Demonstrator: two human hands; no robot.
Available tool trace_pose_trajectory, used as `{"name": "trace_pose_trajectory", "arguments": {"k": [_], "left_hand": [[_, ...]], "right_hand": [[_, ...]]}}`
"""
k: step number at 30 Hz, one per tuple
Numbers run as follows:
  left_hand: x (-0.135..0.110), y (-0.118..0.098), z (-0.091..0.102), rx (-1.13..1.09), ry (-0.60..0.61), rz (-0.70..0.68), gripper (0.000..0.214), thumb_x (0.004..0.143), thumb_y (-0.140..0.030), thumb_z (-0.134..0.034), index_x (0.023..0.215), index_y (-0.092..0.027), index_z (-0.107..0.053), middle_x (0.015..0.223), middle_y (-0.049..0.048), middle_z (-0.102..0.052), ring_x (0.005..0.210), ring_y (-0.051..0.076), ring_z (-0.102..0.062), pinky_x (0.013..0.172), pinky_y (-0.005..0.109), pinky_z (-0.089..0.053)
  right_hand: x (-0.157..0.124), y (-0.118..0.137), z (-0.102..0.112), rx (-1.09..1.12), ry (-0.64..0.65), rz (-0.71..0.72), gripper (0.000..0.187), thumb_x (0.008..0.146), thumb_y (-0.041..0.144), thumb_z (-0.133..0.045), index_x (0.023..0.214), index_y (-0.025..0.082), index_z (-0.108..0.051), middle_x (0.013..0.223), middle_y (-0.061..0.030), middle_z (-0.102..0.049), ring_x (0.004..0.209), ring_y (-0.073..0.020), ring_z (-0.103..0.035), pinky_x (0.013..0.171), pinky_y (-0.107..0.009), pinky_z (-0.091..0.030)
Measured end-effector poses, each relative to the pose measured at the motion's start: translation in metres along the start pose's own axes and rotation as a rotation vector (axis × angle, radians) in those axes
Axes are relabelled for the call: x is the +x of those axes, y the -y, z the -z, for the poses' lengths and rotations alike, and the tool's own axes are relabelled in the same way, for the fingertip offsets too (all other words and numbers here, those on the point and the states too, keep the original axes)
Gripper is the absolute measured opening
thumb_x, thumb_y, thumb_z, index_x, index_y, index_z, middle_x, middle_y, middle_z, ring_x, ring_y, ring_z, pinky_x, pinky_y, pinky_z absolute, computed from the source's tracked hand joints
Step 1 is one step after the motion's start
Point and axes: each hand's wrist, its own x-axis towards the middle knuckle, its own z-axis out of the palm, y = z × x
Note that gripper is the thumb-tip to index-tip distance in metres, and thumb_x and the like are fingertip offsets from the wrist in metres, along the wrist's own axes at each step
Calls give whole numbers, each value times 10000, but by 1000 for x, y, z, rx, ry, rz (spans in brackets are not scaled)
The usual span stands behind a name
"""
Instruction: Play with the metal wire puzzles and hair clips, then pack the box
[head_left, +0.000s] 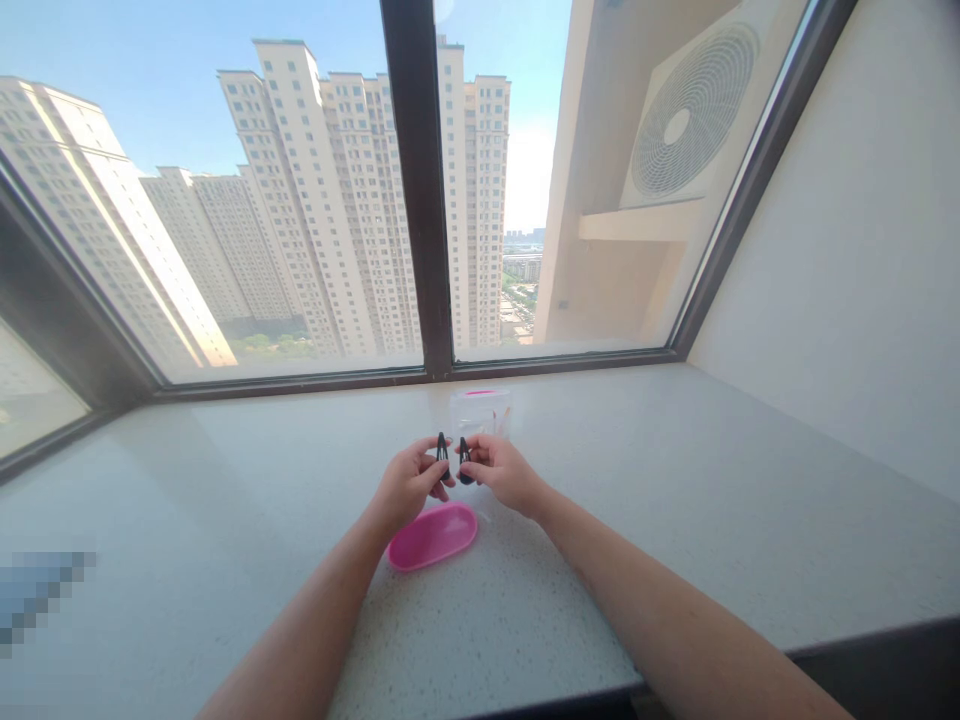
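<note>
Two black snap hair clips are held upright side by side, a small gap between them. My left hand (411,480) pinches the left hair clip (442,458) between thumb and fingers. In my right hand (504,468) is the right hair clip (465,462), gripped near its lower end. Just below the hands, an oval pink tray (433,537) lies on the pale speckled sill, close to my left wrist. Behind the hands is a clear plastic bag (480,402) with a pink strip at its top; its contents are too small to make out.
The wide speckled sill (225,560) runs up to a dark window frame (300,380). A white wall (847,280) bounds the right side. A pixelated bluish patch (37,590) lies at the left edge. Beyond the glass are tower blocks and an air-conditioner unit.
</note>
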Motion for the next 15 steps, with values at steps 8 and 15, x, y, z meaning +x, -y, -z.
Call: {"name": "trace_pose_trajectory", "arguments": {"k": [8,15], "left_hand": [[1,3,0,-13,-1,-6,434,794,-332,-541,1162,-114,-470,615,14,-635,458,120,-583,484,245,-479],[1,3,0,-39,-1,-7,354,791,-362,-544,1061,-145,-472,599,-5,-623,449,123,-592,471,241,-480]], "right_hand": [[0,0,1,-37,-5,-5,224,699,183,-607,914,133,-565,629,9,-588,603,-132,-584,564,-247,-432],[-1,3,0,-74,-22,9,224,712,185,-601,926,143,-549,627,8,-599,621,-140,-595,568,-248,-431]]}}
